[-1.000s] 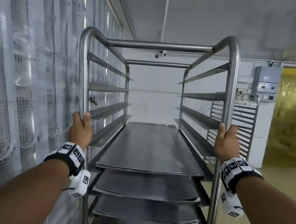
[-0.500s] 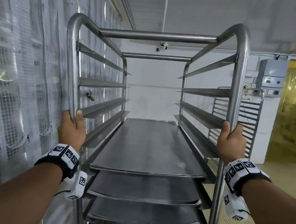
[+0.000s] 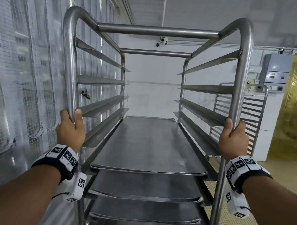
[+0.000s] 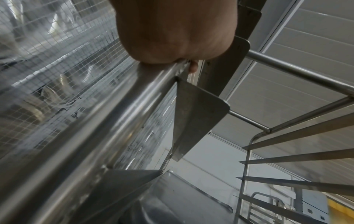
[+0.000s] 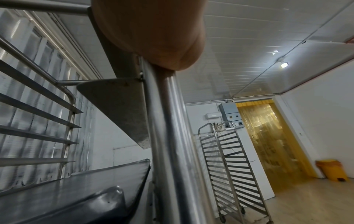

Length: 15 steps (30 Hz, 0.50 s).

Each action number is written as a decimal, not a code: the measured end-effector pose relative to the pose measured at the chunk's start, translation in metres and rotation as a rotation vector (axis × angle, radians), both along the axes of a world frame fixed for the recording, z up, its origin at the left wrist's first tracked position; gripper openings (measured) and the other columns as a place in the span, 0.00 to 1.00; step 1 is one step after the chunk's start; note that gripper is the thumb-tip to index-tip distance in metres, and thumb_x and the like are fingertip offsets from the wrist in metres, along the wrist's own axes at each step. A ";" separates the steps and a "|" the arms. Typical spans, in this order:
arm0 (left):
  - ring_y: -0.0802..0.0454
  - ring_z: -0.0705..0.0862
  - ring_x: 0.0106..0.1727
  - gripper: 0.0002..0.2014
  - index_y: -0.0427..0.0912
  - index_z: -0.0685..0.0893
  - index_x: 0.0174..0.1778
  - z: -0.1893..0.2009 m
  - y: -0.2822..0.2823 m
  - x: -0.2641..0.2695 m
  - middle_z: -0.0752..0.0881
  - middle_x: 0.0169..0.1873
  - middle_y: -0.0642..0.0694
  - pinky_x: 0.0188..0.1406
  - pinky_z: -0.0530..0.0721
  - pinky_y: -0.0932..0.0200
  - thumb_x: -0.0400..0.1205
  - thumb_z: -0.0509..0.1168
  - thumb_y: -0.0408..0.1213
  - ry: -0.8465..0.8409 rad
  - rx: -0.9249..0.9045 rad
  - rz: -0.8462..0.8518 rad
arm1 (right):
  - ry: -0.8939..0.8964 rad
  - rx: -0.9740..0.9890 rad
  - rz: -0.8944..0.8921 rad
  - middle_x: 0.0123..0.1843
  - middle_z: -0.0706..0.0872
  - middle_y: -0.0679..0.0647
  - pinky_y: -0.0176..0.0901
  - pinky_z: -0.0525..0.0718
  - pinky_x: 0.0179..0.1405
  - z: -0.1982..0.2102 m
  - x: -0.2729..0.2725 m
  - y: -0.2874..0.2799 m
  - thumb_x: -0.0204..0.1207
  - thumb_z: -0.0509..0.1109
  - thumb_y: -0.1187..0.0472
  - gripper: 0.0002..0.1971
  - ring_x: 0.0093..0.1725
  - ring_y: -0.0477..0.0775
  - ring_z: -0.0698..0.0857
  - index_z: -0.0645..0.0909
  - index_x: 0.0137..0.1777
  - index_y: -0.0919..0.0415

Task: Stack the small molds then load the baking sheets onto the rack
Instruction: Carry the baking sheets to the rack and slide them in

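Both hands gripping the steel tray rack (image 3: pixel 157 30) by its front uprights

Head view: left hand (image 3: pixel 70 126) and right hand (image 3: pixel 233 138) are wrapping fingers around the posts, the top baking sheet (image 3: pixel 149 144) lying between and below them; pushed unevenly, sheets may slide off the runners. Left wrist view: the left hand (image 4: pixel 176 30) is clamping the post beside the mesh screen (image 4: pixel 57 63), risking a scrape. Right wrist view: the right hand (image 5: pixel 149 30) is clenching above the sheet (image 5: pixel 72 194); a second rack (image 5: pixel 229 163) is standing ahead.
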State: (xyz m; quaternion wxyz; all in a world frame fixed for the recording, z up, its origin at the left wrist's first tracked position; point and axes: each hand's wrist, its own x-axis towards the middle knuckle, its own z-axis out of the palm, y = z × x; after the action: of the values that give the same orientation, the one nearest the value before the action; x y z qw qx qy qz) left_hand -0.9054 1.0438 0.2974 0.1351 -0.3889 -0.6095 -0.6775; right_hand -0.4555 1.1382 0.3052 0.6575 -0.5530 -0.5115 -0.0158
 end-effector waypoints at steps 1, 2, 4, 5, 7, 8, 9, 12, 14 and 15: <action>0.46 0.75 0.28 0.25 0.35 0.71 0.57 0.001 0.003 0.000 0.77 0.31 0.40 0.30 0.70 0.53 0.90 0.51 0.58 0.005 0.001 0.003 | 0.003 0.004 0.002 0.46 0.84 0.75 0.57 0.76 0.40 -0.001 0.000 0.004 0.88 0.54 0.42 0.26 0.43 0.77 0.83 0.70 0.58 0.70; 0.46 0.75 0.28 0.25 0.35 0.71 0.57 0.000 0.008 -0.001 0.77 0.31 0.39 0.30 0.70 0.52 0.90 0.52 0.58 0.010 0.009 0.007 | 0.003 0.007 0.005 0.46 0.84 0.75 0.57 0.77 0.40 -0.001 -0.001 0.009 0.88 0.54 0.41 0.27 0.43 0.77 0.83 0.70 0.58 0.70; 0.41 0.77 0.29 0.25 0.35 0.71 0.58 -0.001 0.014 -0.003 0.80 0.33 0.35 0.29 0.72 0.52 0.90 0.52 0.58 0.023 0.020 0.015 | -0.012 0.011 0.005 0.46 0.84 0.73 0.60 0.80 0.41 -0.003 -0.001 0.017 0.87 0.53 0.40 0.27 0.44 0.76 0.83 0.70 0.57 0.69; 0.41 0.77 0.28 0.25 0.35 0.71 0.58 0.000 0.017 -0.004 0.81 0.34 0.34 0.27 0.72 0.54 0.90 0.52 0.58 0.024 0.018 0.014 | -0.015 0.012 0.003 0.47 0.84 0.73 0.63 0.82 0.43 -0.003 -0.002 0.020 0.87 0.53 0.40 0.27 0.44 0.76 0.83 0.70 0.57 0.69; 0.45 0.76 0.26 0.25 0.34 0.72 0.59 0.001 0.024 -0.005 0.81 0.34 0.34 0.24 0.69 0.58 0.91 0.52 0.58 0.028 0.019 0.017 | -0.028 -0.001 0.005 0.46 0.84 0.74 0.63 0.82 0.43 -0.002 -0.004 0.025 0.87 0.53 0.40 0.27 0.44 0.76 0.83 0.70 0.57 0.69; 0.46 0.75 0.26 0.25 0.34 0.72 0.59 0.000 0.028 -0.006 0.81 0.33 0.34 0.24 0.68 0.59 0.91 0.52 0.57 0.032 0.024 0.020 | -0.031 -0.012 0.008 0.45 0.84 0.74 0.62 0.81 0.42 -0.001 -0.005 0.028 0.88 0.53 0.41 0.26 0.43 0.76 0.83 0.70 0.57 0.69; 0.46 0.75 0.26 0.25 0.34 0.72 0.59 0.000 0.031 -0.007 0.81 0.33 0.34 0.24 0.68 0.60 0.91 0.52 0.57 0.031 0.029 0.016 | -0.027 -0.015 0.011 0.45 0.84 0.74 0.60 0.80 0.42 -0.001 -0.005 0.030 0.88 0.53 0.41 0.26 0.43 0.75 0.83 0.70 0.57 0.69; 0.46 0.75 0.26 0.24 0.34 0.72 0.58 0.000 0.044 -0.010 0.79 0.32 0.36 0.24 0.67 0.58 0.91 0.52 0.56 0.042 0.031 0.015 | -0.018 -0.017 0.004 0.44 0.84 0.73 0.59 0.80 0.41 -0.001 -0.009 0.041 0.87 0.52 0.39 0.27 0.42 0.75 0.83 0.70 0.57 0.68; 0.50 0.74 0.27 0.24 0.33 0.72 0.59 0.000 0.051 -0.013 0.78 0.33 0.37 0.24 0.66 0.58 0.91 0.52 0.55 0.041 0.026 0.016 | -0.018 -0.018 -0.008 0.43 0.84 0.72 0.63 0.83 0.42 -0.001 -0.014 0.052 0.86 0.50 0.37 0.29 0.42 0.74 0.83 0.69 0.57 0.66; 0.52 0.73 0.28 0.24 0.33 0.72 0.59 0.000 0.055 -0.014 0.78 0.33 0.38 0.24 0.66 0.59 0.92 0.52 0.54 0.043 0.024 0.015 | -0.025 -0.020 -0.018 0.42 0.84 0.71 0.64 0.83 0.42 -0.001 -0.016 0.057 0.85 0.49 0.35 0.29 0.41 0.74 0.83 0.69 0.57 0.65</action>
State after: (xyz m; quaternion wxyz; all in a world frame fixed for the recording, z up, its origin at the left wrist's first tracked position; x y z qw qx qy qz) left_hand -0.9191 1.0985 0.2977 0.1579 -0.3969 -0.6013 -0.6753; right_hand -0.4720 1.1956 0.3040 0.6453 -0.5640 -0.5147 -0.0234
